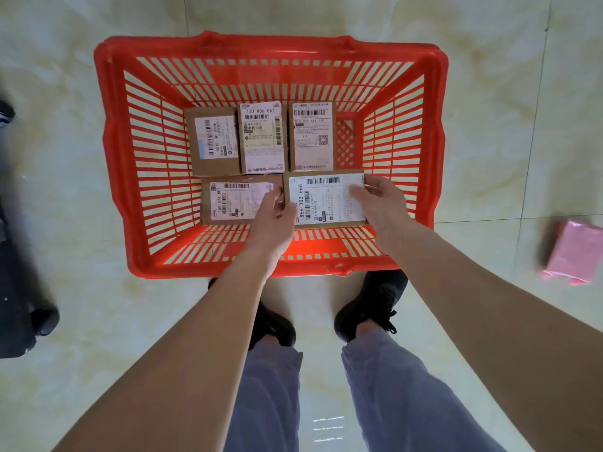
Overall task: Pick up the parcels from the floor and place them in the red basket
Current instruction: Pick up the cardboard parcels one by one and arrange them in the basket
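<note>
While the labelled parcel (321, 199) sits low in the red basket (111, 132), I pinch its edges, left hand (272, 212) on one side, right hand (380, 200) on the other. Four more boxes (261, 138) lie beside it. A pink packet (572, 252) rests on the floor (65, 282), well apart.
</note>
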